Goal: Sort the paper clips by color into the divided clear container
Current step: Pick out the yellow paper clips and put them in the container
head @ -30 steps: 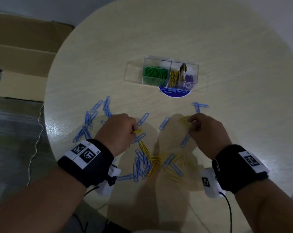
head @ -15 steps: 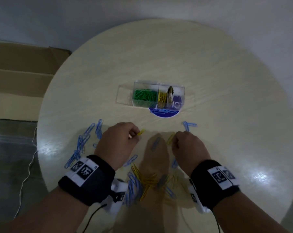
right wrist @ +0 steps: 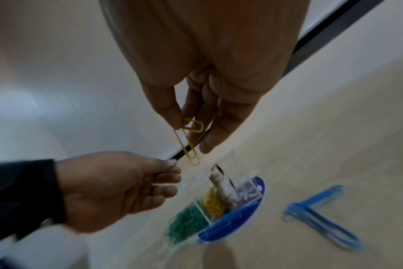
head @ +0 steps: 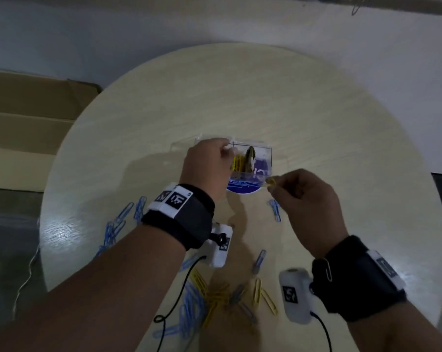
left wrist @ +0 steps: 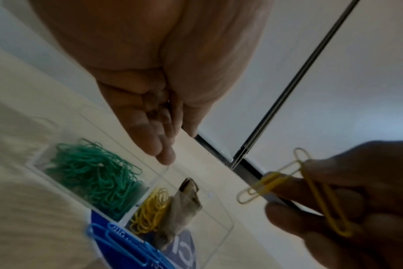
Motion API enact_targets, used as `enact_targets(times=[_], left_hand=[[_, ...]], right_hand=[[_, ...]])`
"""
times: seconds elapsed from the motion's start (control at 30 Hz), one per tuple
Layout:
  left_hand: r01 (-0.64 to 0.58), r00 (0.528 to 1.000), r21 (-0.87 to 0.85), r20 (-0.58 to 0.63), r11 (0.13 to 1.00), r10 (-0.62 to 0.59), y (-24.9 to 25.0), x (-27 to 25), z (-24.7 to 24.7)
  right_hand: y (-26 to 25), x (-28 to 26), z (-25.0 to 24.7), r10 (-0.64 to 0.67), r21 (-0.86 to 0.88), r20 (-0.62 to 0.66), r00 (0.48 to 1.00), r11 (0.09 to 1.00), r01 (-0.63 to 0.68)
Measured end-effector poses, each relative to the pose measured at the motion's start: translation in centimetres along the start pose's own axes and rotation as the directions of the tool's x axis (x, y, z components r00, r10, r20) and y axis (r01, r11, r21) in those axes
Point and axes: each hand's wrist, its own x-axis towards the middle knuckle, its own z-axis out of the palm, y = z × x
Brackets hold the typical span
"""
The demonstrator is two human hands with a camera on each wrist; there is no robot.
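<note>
right wrist view: two yellow paper clips (right wrist: 190, 140) hang pinched between thumb and forefinger of the right hand (right wrist: 203, 102), just above and beside the divided clear container (right wrist: 215, 202) on the round bench (head: 316, 128). thin, light, springy wire, they look likely to tangle or slip, so a pinch across the loops near one end seems the surest hold. in the container, green clips (left wrist: 92, 178) fill one compartment and yellow clips (left wrist: 151, 213) lie in the next, beside a crumpled wrapper (left wrist: 184, 203). the left hand (head: 207, 163) hovers over the container's green side, fingers loosely curled; whether it holds a clip cannot be told. loose blue clips (head: 118, 224) and yellow clips (head: 262, 293) lie scattered on the bench nearer the person, well apart from the container. a cardboard box (head: 24, 128) sits beyond the bench's left edge.
</note>
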Motion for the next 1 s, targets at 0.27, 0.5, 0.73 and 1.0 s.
enact_targets(times=[0.27, 0.5, 0.73, 1.0], left_hand=[[0.024, 0.994, -0.091, -0.103, 0.996, -0.033, -1.7, -4.0, -4.5], [0.136, 0.990, -0.035, -0.040, 0.990, -0.137, -6.2, -12.2, -7.3], [-0.329, 0.901, 0.305, 0.385, 0.894, 0.200, -9.1, -17.3, -7.2], [-0.403, 0.881, 0.429, 0.420, 0.808, 0.216, -11.4, -19.7, -6.8]], right_hand=[[-2.7, 5.7, 3.5, 0.039, -0.042, -0.043, 0.998, 0.998, -0.041], [-2.0, 2.6, 4.4, 0.028, -0.380, 0.011, 1.000, 0.925, -0.022], [1.4, -4.8, 2.7, -0.162, -0.330, 0.184, 0.969, 0.919, 0.217], [5.9, -12.7, 5.6, -0.096, -0.473, 0.454, 0.886, 0.817, 0.331]])
